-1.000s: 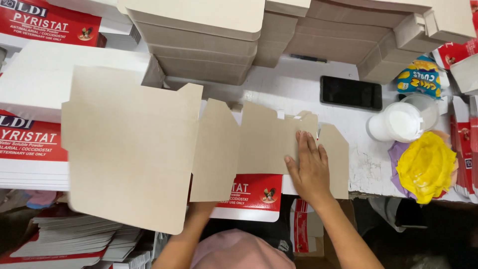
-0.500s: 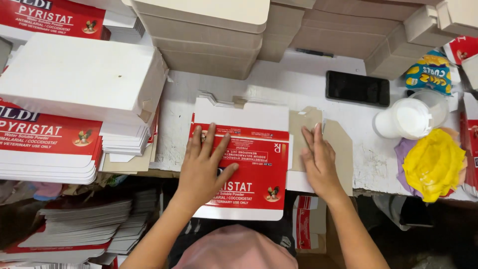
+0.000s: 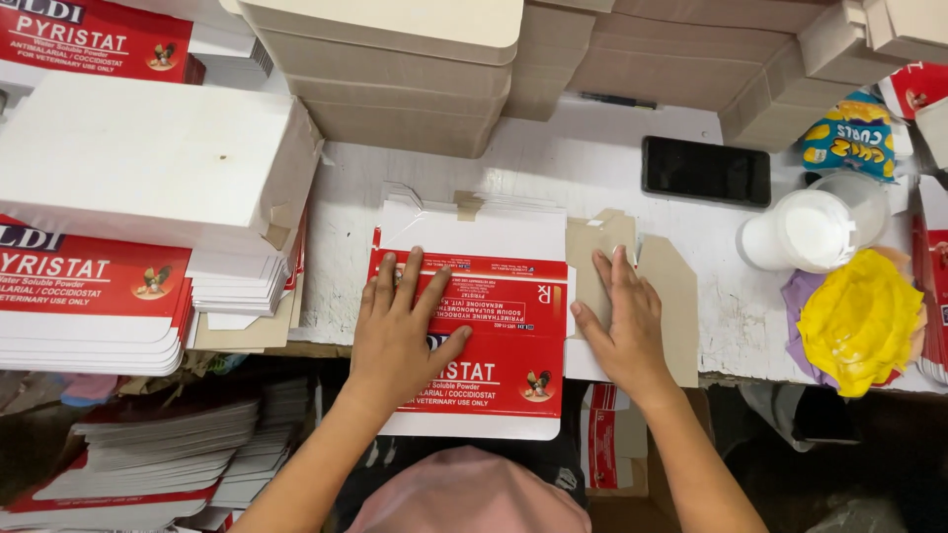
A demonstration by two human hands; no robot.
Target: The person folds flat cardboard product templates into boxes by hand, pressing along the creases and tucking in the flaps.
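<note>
The left hand (image 3: 400, 331) lies flat, palm down and fingers spread, on the red-and-white printed face of a flattened carton (image 3: 474, 316); it grips nothing and only presses on the sheet. The right hand (image 3: 620, 321) is likewise open and flat, fingers together and pointing away from the person, resting on the plain brown side flap (image 3: 676, 296) that extends from the carton's right edge. Neither hand closes around anything.

The carton lies on the white worktable (image 3: 602, 163), directly in front of the person, its near edge overhanging the table's near rim. Its white tabs point to the far side.

To the left, a stack of flat printed carton blanks (image 3: 89, 296) sits beside a folded white box (image 3: 148, 158). On the far side, rows of assembled brown boxes (image 3: 395, 79) line the table. To the right of the hands lie a black phone (image 3: 705, 171), a white round container (image 3: 805, 229), a crumpled yellow bag (image 3: 859, 321) and, farther off, a snack packet (image 3: 849, 133). A pen (image 3: 617, 100) lies on the far part of the table near the boxes. At the near edge of the view, a pink cap (image 3: 469, 494) is seen from above.
</note>
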